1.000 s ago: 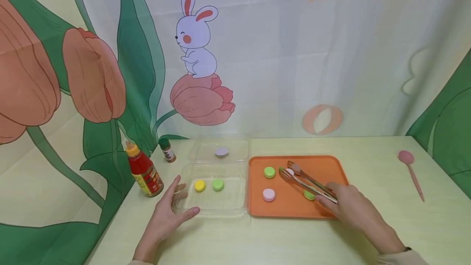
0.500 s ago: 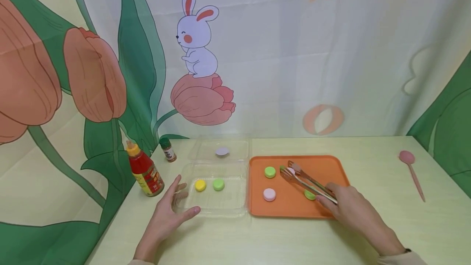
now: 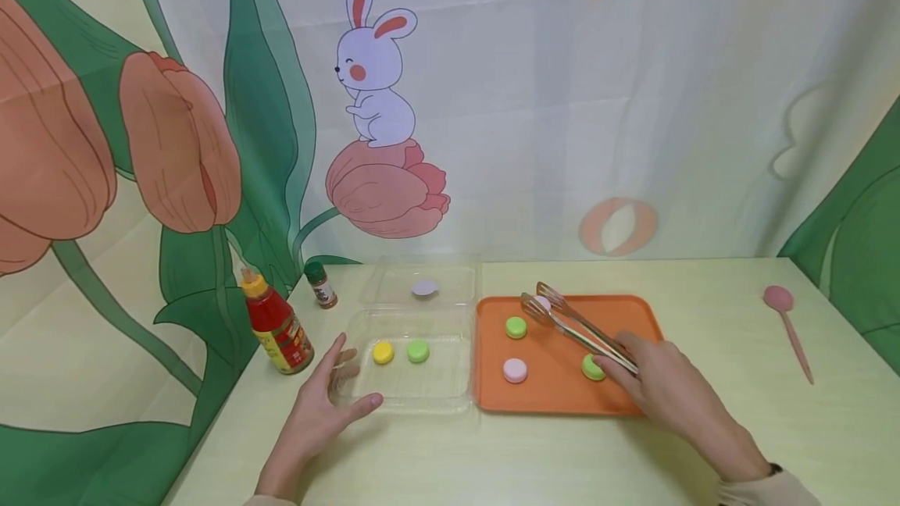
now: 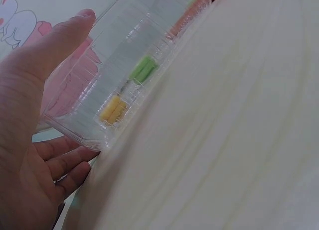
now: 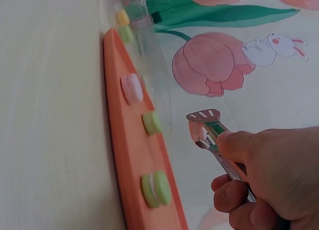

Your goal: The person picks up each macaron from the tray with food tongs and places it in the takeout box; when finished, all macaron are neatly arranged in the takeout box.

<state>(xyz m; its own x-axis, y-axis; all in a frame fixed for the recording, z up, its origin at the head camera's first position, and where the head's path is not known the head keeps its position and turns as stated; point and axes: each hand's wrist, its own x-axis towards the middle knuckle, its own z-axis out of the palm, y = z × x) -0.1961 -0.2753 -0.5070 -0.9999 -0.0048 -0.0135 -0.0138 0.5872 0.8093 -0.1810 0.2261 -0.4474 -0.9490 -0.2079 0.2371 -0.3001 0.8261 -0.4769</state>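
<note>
My right hand point(image 3: 671, 387) grips metal tongs point(image 3: 585, 341) with slotted ends. Between those ends is a pale pink macaron point(image 5: 200, 133), raised over the back of the orange tray point(image 3: 626, 318). Still on the tray are a pink macaron point(image 3: 515, 371) and two green macarons, one at the left point(image 3: 516, 327) and one near my right hand point(image 3: 594, 367). My left hand point(image 3: 316, 416) is spread at the left side of a clear plastic box point(image 4: 117, 46), fingertips at its corner and thumb apart. Inside the box lie a yellow macaron point(image 3: 383, 353) and a green macaron point(image 3: 418, 351).
The box's clear lid point(image 3: 383, 287) lies folded back behind it, with a pale oval patch point(image 3: 424, 288). At the left stand a red sauce bottle point(image 3: 277, 326) and a small green-capped spice jar point(image 3: 320, 286). A pink spoon point(image 3: 787, 326) lies far right. A printed curtain point(image 3: 520, 123) hangs behind.
The tongs have risen from the tray and shifted back and slightly left, lifting the pink macaron between their ends. My left hand has stayed in place.
</note>
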